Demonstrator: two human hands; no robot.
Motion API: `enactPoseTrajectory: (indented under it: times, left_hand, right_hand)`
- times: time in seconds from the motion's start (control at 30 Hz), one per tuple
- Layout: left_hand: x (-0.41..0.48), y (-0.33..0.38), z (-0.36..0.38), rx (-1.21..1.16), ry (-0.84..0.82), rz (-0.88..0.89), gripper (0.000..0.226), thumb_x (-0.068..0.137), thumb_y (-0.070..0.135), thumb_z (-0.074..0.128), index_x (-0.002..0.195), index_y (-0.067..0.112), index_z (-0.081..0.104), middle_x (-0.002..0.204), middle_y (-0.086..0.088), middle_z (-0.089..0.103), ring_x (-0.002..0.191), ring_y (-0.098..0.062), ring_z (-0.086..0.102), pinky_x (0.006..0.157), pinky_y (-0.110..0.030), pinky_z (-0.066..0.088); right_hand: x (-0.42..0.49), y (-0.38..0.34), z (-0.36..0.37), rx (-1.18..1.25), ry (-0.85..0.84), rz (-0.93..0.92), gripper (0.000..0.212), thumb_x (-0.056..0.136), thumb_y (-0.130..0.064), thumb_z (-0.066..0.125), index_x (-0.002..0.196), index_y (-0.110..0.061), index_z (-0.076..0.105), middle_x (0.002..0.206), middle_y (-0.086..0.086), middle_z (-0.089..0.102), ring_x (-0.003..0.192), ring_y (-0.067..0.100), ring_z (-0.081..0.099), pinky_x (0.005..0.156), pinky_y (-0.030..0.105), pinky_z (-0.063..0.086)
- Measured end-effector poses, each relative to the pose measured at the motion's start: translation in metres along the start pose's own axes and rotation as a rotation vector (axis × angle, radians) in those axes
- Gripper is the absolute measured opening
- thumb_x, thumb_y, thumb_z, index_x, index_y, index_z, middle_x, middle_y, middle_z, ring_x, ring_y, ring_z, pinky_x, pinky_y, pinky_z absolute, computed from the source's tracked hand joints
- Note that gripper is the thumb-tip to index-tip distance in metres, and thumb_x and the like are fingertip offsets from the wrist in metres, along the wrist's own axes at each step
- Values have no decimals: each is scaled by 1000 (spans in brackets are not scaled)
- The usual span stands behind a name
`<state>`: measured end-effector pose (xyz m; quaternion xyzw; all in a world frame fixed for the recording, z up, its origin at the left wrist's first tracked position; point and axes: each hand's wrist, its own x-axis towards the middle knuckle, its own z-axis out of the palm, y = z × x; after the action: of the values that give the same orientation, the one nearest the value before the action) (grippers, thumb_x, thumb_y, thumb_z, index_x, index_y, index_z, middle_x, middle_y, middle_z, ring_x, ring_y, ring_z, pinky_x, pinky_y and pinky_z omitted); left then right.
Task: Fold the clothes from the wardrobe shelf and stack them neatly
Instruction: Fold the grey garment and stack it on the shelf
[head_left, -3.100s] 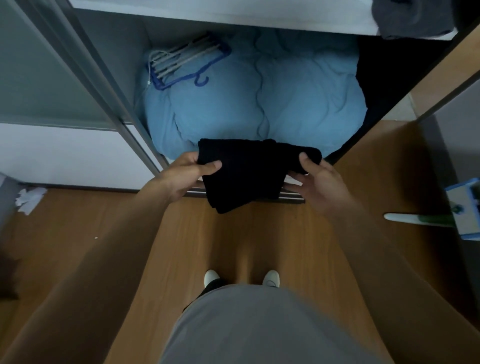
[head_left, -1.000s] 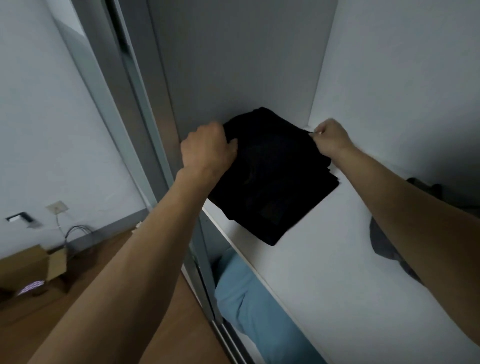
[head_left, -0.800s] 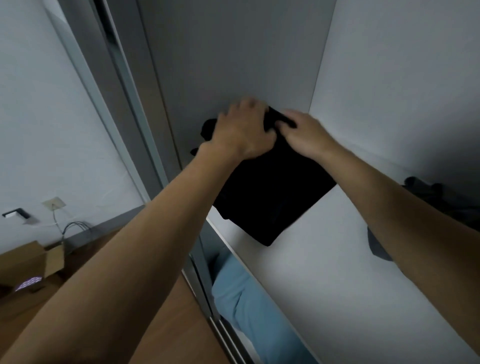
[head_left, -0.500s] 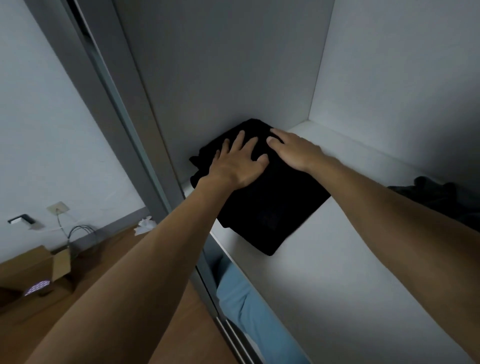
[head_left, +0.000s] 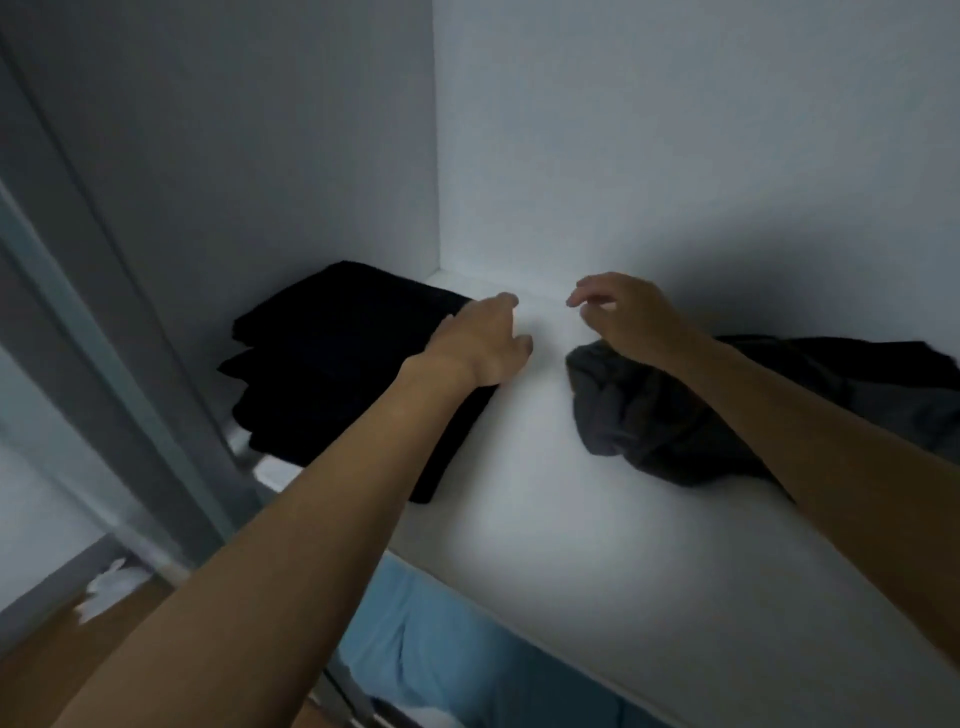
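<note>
A stack of folded black clothes (head_left: 332, 364) lies in the back left corner of the white wardrobe shelf (head_left: 545, 519). My left hand (head_left: 483, 338) hovers over the stack's right edge, fingers relaxed and holding nothing. My right hand (head_left: 623, 312) is raised above the shelf with loosely curled, empty fingers. Just right of it lies a crumpled dark grey garment (head_left: 639, 421), partly hidden by my right forearm. More dark unfolded clothing (head_left: 852, 374) spreads behind it to the right.
The wardrobe's side wall (head_left: 260, 156) and back wall (head_left: 675, 130) close in the shelf. A sliding door frame (head_left: 104, 312) stands at left. Blue bedding (head_left: 441, 649) lies under the shelf. White crumpled paper (head_left: 109, 587) sits on the wooden floor.
Both hands have lifted off the black stack and moved right, apart from each other. The folded black garment stays on the shelf. The view has swung right, showing the grey garment.
</note>
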<state>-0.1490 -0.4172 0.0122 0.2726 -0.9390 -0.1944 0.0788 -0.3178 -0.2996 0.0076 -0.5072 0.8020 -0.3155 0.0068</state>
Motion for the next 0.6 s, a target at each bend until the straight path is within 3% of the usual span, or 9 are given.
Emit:
enactPoseTrajectory:
  times: [0.1,0.2,0.37,0.43,0.5,0.57,0.6]
  left_hand:
    - [11,37,27,-105,-195,128,57,98,37,52,148,14,36,150,-10,43,131,-27,48,101,-32,40]
    - [18,57,60,-165,-277,263,41,91,32,63,123,7,54,134,-13,52,114,-28,56,89,-32,47]
    - [28,69,108,-37,-325,328,88,81,47,74,149,12,29,151,-12,32,132,-35,44,103,-39,39]
    - [31,70,122,24,-259,360,75,83,41,72,144,16,36,141,-11,41,123,-37,51,94,-41,43]
    - [31,72,132,48,-171,402,47,87,28,65,130,17,51,125,-9,52,110,-35,58,84,-39,45]
    - [26,73,135,10,-117,425,14,85,23,61,99,20,61,98,-3,60,94,-30,62,73,-33,44]
    - [22,73,133,-29,-122,429,6,84,24,60,80,22,57,84,1,58,86,-28,63,69,-31,43]
  right_hand:
    - [-51,43,-62,-84,87,264,20,93,-9,59,103,-12,76,113,6,73,103,22,66,86,17,39]
    - [-113,76,-101,-127,92,474,19,96,-13,58,105,-14,75,112,5,72,101,16,62,88,20,38]
    - [-195,88,-93,38,257,731,23,98,0,54,94,-12,73,105,9,71,98,18,62,89,24,44]
    - [-212,84,-78,113,336,802,24,97,5,52,92,-8,72,103,15,71,95,22,63,89,30,51]
    - [-220,76,-62,194,416,869,21,97,7,52,94,-4,70,99,17,68,89,24,62,76,26,53]
    - [-220,64,-48,341,511,953,14,98,2,54,95,-2,67,99,17,66,78,23,62,63,20,54]
    - [-217,57,-41,471,546,1023,11,100,-3,54,98,-1,65,100,19,65,78,25,64,63,24,57]
